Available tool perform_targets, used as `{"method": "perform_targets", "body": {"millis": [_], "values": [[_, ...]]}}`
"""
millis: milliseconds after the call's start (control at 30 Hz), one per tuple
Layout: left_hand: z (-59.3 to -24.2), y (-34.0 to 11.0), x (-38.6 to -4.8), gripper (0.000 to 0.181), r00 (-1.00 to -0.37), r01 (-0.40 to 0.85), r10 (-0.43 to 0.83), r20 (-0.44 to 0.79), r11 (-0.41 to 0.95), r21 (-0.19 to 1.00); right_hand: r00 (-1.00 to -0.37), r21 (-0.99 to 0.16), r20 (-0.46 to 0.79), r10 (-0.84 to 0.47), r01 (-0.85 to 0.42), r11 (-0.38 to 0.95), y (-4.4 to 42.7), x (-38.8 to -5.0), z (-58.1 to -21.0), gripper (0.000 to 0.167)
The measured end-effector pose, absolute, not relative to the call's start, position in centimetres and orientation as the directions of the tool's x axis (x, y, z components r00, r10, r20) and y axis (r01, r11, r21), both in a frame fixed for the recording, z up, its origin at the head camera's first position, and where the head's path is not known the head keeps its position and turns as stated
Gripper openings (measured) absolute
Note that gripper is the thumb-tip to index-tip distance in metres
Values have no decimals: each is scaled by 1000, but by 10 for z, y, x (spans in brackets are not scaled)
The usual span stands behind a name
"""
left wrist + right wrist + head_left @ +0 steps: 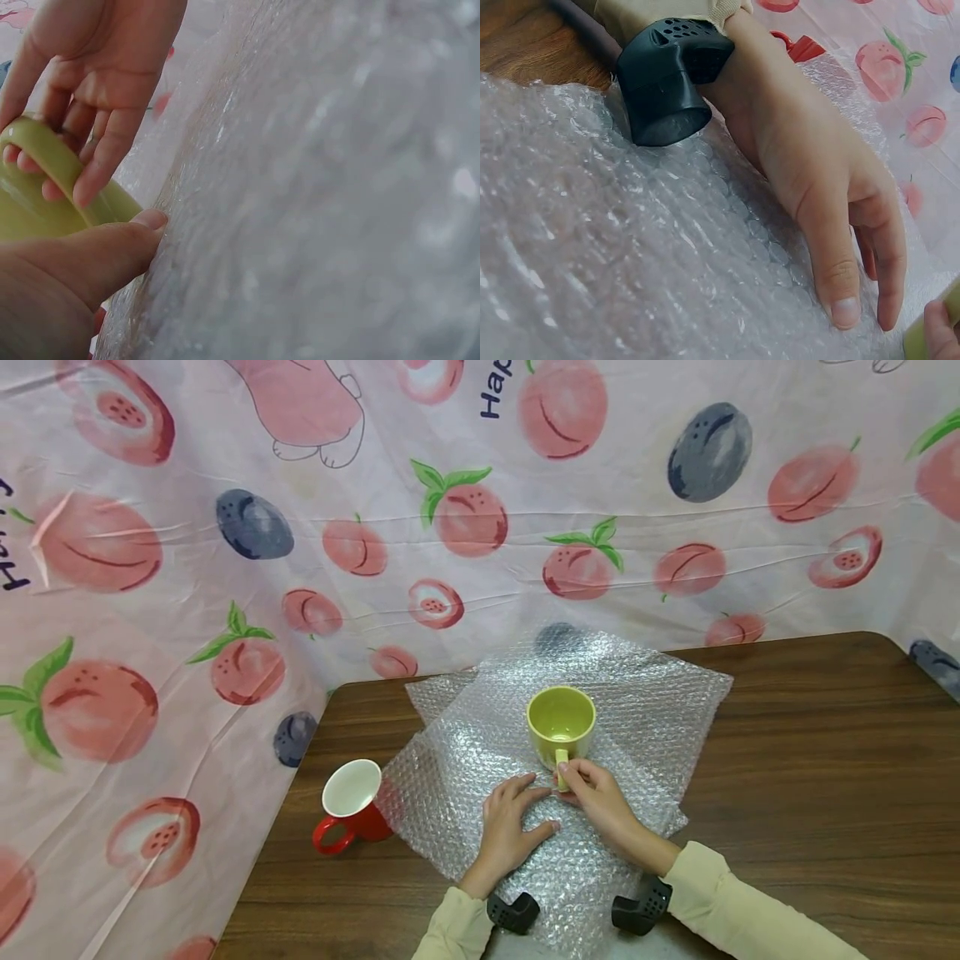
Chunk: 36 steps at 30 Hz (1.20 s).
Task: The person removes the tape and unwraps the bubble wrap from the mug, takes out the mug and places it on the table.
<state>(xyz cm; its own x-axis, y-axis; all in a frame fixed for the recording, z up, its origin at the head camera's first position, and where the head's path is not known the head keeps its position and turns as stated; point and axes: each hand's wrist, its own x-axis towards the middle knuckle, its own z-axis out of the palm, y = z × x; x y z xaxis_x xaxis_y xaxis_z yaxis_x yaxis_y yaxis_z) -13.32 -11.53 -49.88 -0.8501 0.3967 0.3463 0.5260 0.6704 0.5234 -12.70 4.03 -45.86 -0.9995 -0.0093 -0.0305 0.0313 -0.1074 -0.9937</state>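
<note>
A yellow-green mug (543, 745) stands upright on overlapping sheets of bubble wrap (465, 760). My right hand (602, 802) pinches the mug's handle (46, 154), which faces toward me. Just left of it, my left hand (512, 831) rests on the bubble wrap with its fingers loosely extended and the thumb apart. In the right wrist view the left hand (810, 165) has its fingertips down on the wrap, close to the mug. Its thumb (112, 255) shows near the mug in the left wrist view.
A red mug with a white inside (367, 822) stands left of the wrap, touching or nearly touching its edge. The brown wooden table (817, 760) extends to the right. A fruit-printed cloth (480, 577) hangs behind and at the left.
</note>
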Motion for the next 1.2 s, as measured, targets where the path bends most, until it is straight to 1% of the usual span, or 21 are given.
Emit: {"method": "perform_targets", "body": {"millis": [200,367,533,633,900,1000,1200], "values": [[-501,-114,-133,42,-844,536,404,353,654,534,-999,-997,-34,-12,34,-73,49,-120,-460,25],[-502,-113,-133,42,-845,535,405,350,655,533,-999,-996,-27,-41,30,-86,57,-114,-461,25],[-503,-111,-132,42,-847,532,403,347,656,536,-999,-997,-11,-37,13,-79,66,-107,-462,25],[-505,-112,-132,42,-847,531,399,351,659,533,-999,-998,22,-45,-19,-64,73,-103,-462,27],[-504,-116,-135,43,-837,545,396,379,666,509,-982,-984,178,-62,-177,-21,110,-94,-456,33],[-503,-115,-135,43,-839,543,399,369,658,522,-974,-974,221,-43,-218,-55,129,-89,-452,32],[-503,-116,-136,43,-836,547,403,371,656,520,-955,-937,297,24,-296,-186,167,-85,-456,26]]}}
